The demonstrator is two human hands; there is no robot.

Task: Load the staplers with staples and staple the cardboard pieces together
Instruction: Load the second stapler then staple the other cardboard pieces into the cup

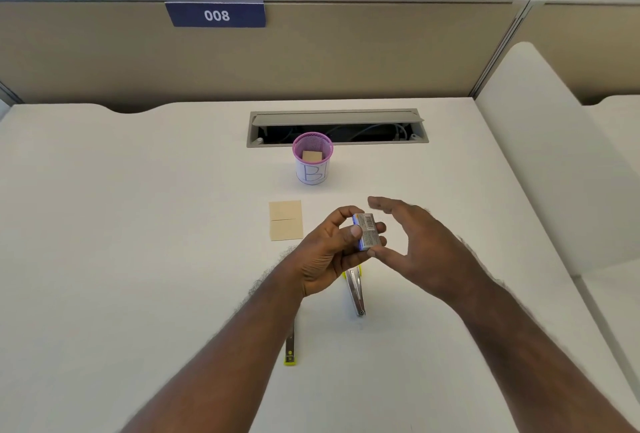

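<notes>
Task is sitting at an early stage, judging by the layout. Two cardboard pieces [286, 220] are lying flat on the table [138, 224], edges meeting, with no staple visible in them. One stapler [356, 290] is lying just below the hands, apparently swung open, so loading seems to be in hand. A second stapler [290, 351] is showing only partly from under the left forearm. Loading and all stapling are likely remaining.

Left hand [329, 252] is gripping the staple box [367, 231], fingers and thumb curled round it, above the table. Right hand [412, 242] is spread loosely, thumb tip touching the box's lower corner, fingers arching over it and gripping nothing.

A mesh cup [312, 158] marked B is standing behind, holding a small cardboard block.
</notes>
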